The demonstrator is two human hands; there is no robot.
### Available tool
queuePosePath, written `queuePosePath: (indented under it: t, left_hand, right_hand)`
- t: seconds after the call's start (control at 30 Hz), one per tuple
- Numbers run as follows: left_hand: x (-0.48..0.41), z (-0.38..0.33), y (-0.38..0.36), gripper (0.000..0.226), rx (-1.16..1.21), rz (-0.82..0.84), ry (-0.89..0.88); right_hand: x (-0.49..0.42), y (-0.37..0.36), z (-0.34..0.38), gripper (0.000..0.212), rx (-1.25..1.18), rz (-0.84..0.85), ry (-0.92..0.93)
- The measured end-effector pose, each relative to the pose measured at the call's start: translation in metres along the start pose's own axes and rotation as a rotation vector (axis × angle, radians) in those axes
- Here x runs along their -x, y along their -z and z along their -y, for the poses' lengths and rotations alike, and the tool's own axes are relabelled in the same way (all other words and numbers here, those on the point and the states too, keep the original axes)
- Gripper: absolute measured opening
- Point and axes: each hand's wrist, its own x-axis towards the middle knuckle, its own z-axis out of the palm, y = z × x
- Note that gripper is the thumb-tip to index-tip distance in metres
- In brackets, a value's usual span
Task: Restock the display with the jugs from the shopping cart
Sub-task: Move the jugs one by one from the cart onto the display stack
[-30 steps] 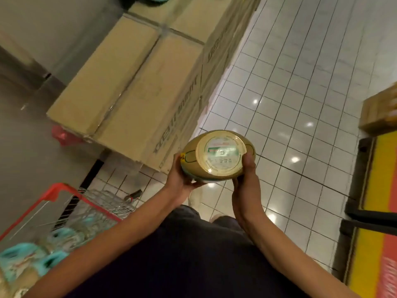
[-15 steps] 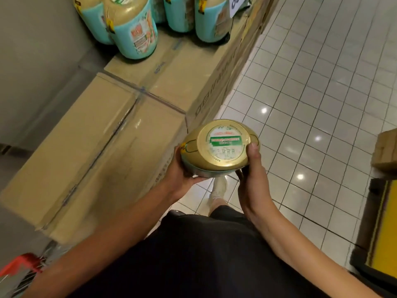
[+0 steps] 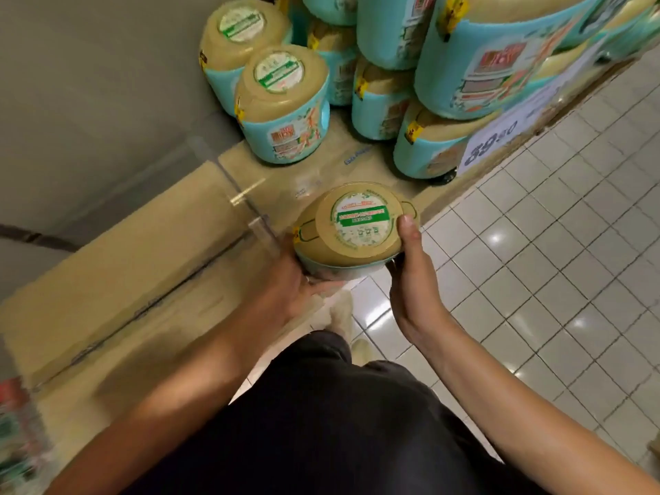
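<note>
I hold a gold-topped jug [image 3: 357, 226] with a green and white round label between both hands, over the near edge of the cardboard boxes [image 3: 135, 287]. My left hand [image 3: 296, 284] grips its lower left side. My right hand [image 3: 410, 280] grips its right side, thumb up on the lid edge. Ahead on the boxes stand several jugs of the display [image 3: 282, 105], gold lids and teal labels, stacked in layers on the right. The shopping cart is out of view.
A grey wall [image 3: 89, 101] runs along the left behind the boxes. A white price sign [image 3: 500, 144] hangs at the front of the stack. White tiled floor [image 3: 535, 262] spreads to the right. Blurred packaged goods [image 3: 18, 441] show at the lower left.
My view has swung away from the red cart toward the display; the stacked jugs now fill the top. The jug in my hands has come closer to the boxes, grip unchanged.
</note>
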Motion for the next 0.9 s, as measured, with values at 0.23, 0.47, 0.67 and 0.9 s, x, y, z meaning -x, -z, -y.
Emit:
queuePosePath:
  t: [0.23,0.47,0.67,0.9]
  left_hand:
    - [-0.048,-0.046,-0.016,0.043,-0.179,-0.315,-0.206]
    - [-0.069,-0.070,-0.035,0.036,-0.077,-0.435,-0.277]
    - [-0.081,-0.085,-0.047,0.034,-0.046,-0.473,-0.330]
    - [-0.079,-0.066,-0.068,0.042,0.002,-0.622,-0.442]
  right_hand:
    - [-0.099,-0.020,0.019,0.051,-0.041,0.112,-0.038]
    - [-0.153,-0.036,0.032,0.050,0.003,0.141,-0.051]
    - [-0.190,-0.029,0.018,0.057,0.024,0.168,-0.049]
    - [-0.209,-0.013,0.016,0.065,0.025,0.310,-0.091]
